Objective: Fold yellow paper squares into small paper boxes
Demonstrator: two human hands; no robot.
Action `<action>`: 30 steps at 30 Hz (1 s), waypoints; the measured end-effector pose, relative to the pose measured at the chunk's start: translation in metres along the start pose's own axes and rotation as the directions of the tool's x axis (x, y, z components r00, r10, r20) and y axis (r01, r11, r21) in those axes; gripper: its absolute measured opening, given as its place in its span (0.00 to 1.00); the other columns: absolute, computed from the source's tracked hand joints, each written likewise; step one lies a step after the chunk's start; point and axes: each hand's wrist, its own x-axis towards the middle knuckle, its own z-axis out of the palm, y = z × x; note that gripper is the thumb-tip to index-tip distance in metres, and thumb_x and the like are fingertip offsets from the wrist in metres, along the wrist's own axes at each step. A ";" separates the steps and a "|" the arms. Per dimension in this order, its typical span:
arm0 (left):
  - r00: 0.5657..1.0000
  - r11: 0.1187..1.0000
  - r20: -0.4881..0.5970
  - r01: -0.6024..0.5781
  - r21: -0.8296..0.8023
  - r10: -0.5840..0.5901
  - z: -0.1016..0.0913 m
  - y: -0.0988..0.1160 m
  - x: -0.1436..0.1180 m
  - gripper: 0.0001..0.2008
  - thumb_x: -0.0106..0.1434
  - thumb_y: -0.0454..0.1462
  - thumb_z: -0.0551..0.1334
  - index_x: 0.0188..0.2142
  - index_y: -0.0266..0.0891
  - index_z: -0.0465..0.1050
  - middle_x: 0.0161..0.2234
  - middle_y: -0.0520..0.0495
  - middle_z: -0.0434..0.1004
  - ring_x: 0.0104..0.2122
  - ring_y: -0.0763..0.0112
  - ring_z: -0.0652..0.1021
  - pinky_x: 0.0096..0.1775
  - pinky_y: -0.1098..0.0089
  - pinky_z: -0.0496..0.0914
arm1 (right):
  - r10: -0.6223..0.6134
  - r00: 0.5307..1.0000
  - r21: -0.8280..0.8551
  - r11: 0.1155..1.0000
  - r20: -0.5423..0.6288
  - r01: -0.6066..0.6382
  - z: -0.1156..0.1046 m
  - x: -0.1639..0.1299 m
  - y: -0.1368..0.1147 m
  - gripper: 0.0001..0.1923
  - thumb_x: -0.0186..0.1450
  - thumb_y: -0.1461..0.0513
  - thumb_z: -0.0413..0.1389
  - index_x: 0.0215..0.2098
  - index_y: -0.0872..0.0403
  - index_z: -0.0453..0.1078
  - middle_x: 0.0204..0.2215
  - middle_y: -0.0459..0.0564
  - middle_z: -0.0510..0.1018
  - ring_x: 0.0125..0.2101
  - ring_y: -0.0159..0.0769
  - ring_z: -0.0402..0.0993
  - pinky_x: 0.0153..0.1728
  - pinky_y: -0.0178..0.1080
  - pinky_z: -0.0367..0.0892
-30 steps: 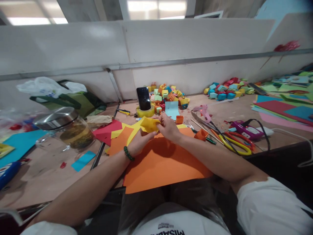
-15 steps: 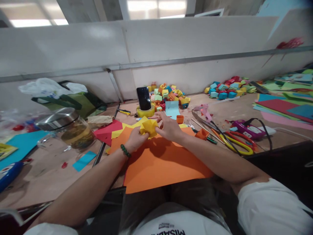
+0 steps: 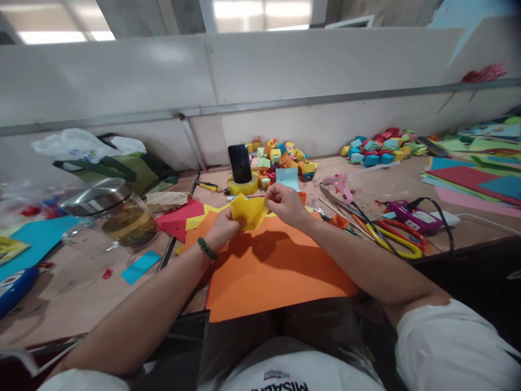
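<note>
Lifted since a moment ago, our yellow folded paper [image 3: 249, 210] sits pinched in left hand [image 3: 223, 227] and right hand [image 3: 286, 204], above the orange sheet [image 3: 272, 269] on the desk [image 3: 77, 293]; phone [image 3: 239, 163] and scissors [image 3: 393, 239] nearby.

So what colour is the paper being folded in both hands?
Yellow: the folded paper shows clearly in the head view, held above an orange sheet.

Small yellow paper piece [image 3: 249, 212], partly folded and crumpled with an upturned corner, held just above the big orange paper sheet, pinched between both hands at its edges.
</note>
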 end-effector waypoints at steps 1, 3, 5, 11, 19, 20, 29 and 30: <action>0.999 0.999 -0.031 -0.016 0.041 0.017 -0.001 0.000 0.001 0.14 0.43 0.35 0.57 0.33 0.37 0.69 0.29 0.50 0.75 0.28 0.69 0.73 0.31 0.70 0.70 | -0.010 1.000 -0.017 1.000 0.015 0.010 0.000 0.000 -0.001 0.15 0.55 0.64 0.54 0.43 0.54 0.67 0.31 0.47 0.78 0.28 0.34 0.74 0.31 0.36 0.67; 0.998 0.987 -0.058 -0.017 0.162 0.027 -0.002 -0.001 0.003 0.14 0.42 0.32 0.54 0.31 0.37 0.69 0.27 0.51 0.74 0.28 0.70 0.72 0.32 0.71 0.69 | -0.104 0.993 -0.071 0.992 0.056 0.108 0.000 -0.004 -0.004 0.27 0.53 0.64 0.58 0.52 0.52 0.64 0.40 0.50 0.78 0.34 0.37 0.76 0.35 0.38 0.68; 1.000 0.949 -0.004 -0.008 0.314 0.010 -0.001 -0.001 0.001 0.12 0.42 0.31 0.53 0.28 0.37 0.70 0.25 0.52 0.73 0.27 0.70 0.72 0.32 0.71 0.68 | -0.217 0.969 -0.122 0.965 0.117 0.231 0.002 -0.009 -0.008 0.35 0.51 0.62 0.61 0.58 0.50 0.62 0.48 0.53 0.77 0.41 0.41 0.76 0.40 0.41 0.69; 0.994 0.910 0.099 -0.074 0.407 0.036 0.003 0.002 -0.004 0.17 0.47 0.30 0.52 0.35 0.38 0.76 0.29 0.50 0.77 0.29 0.69 0.74 0.33 0.71 0.69 | -0.178 0.970 -0.137 0.970 0.168 0.202 0.008 -0.009 0.002 0.21 0.57 0.69 0.56 0.47 0.50 0.75 0.44 0.48 0.81 0.46 0.40 0.76 0.48 0.41 0.69; 0.990 0.912 0.135 -0.011 0.411 -0.048 0.002 0.012 -0.009 0.19 0.50 0.31 0.52 0.37 0.36 0.78 0.23 0.53 0.72 0.21 0.73 0.68 0.26 0.73 0.64 | -0.219 0.933 -0.080 0.965 0.287 0.251 0.000 -0.003 0.000 0.14 0.56 0.68 0.59 0.40 0.51 0.78 0.42 0.48 0.82 0.39 0.37 0.77 0.42 0.38 0.69; 0.986 0.910 0.156 -0.018 0.415 -0.051 0.003 0.014 -0.011 0.19 0.50 0.32 0.52 0.38 0.36 0.78 0.21 0.54 0.71 0.20 0.74 0.67 0.25 0.73 0.64 | -0.240 0.922 -0.100 0.954 0.303 0.281 0.001 -0.005 -0.001 0.13 0.56 0.68 0.59 0.38 0.52 0.78 0.41 0.49 0.82 0.39 0.37 0.77 0.42 0.37 0.68; 1.000 0.952 -0.006 0.017 0.306 -0.016 0.004 -0.002 -0.001 0.11 0.52 0.33 0.55 0.35 0.38 0.72 0.23 0.54 0.70 0.22 0.73 0.69 0.25 0.73 0.63 | -0.190 0.888 0.003 0.978 0.419 0.208 -0.007 0.005 0.015 0.11 0.48 0.73 0.49 0.26 0.56 0.67 0.25 0.43 0.73 0.28 0.29 0.68 0.29 0.31 0.59; 0.999 0.953 -0.034 -0.007 0.304 0.018 0.004 -0.002 -0.001 0.09 0.52 0.33 0.55 0.34 0.38 0.70 0.24 0.54 0.69 0.23 0.72 0.69 0.26 0.73 0.63 | -0.195 0.881 0.050 0.980 0.431 0.193 -0.009 0.006 0.014 0.10 0.48 0.73 0.48 0.25 0.56 0.67 0.23 0.42 0.71 0.27 0.28 0.66 0.28 0.31 0.58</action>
